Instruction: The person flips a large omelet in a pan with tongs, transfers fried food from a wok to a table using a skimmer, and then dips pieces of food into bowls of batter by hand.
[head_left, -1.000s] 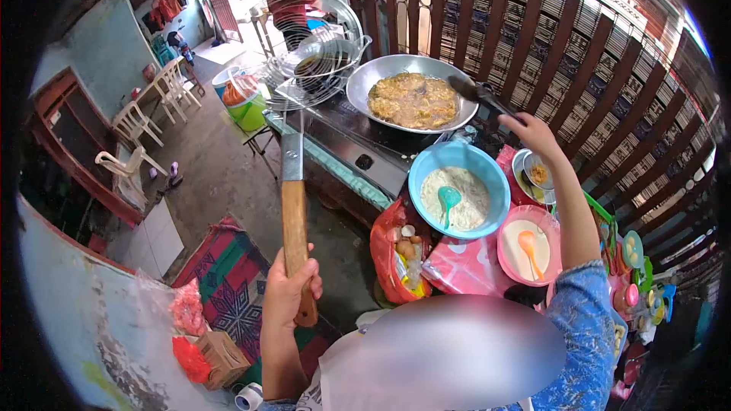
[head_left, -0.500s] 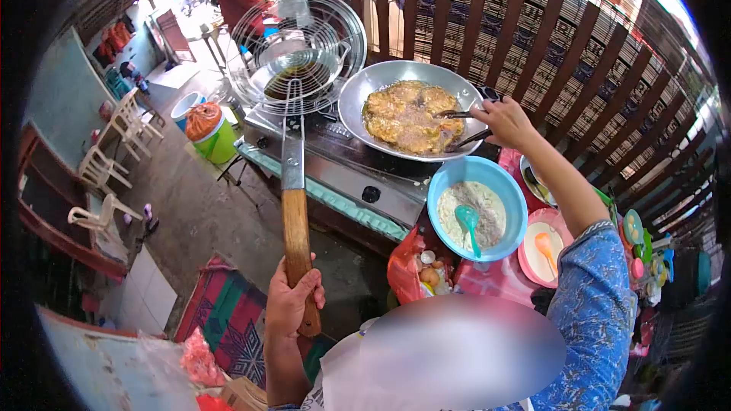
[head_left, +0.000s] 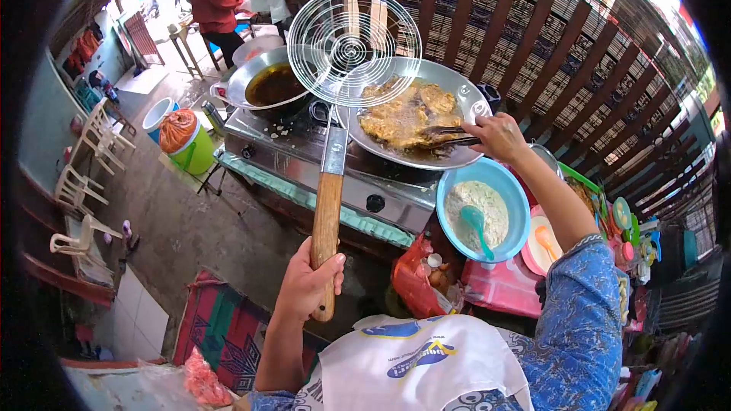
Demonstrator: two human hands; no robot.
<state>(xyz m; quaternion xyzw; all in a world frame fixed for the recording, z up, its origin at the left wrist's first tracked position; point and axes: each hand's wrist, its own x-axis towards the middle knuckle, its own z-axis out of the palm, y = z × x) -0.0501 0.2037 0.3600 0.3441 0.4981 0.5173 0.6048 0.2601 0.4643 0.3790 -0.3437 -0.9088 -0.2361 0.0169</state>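
Observation:
My left hand [head_left: 311,280] is wrapped round the wooden handle of a wire skimmer [head_left: 327,213]. The skimmer's round spiral basket is raised and overlaps the left side of a frying wok [head_left: 474,95] in this view. Golden battered pieces [head_left: 403,118] bubble in the wok's oil. Over the wok's right rim, my right hand [head_left: 499,135] grips dark tongs [head_left: 449,134], whose tips are in among the frying pieces. Part of the food is hidden behind the skimmer wires.
A second wok [head_left: 242,84] with dark oil sits on the stove [head_left: 304,160]. Right of the stove stand a blue basin [head_left: 521,217] of flour with a green spoon [head_left: 474,221] and a pink bowl [head_left: 533,259] of batter. A person [head_left: 212,4] in red stands farther back.
The skimmer has moved right, from in front of the oil wok to the frying wok's left side. The tongs' arms have come closer together among the frying pieces.

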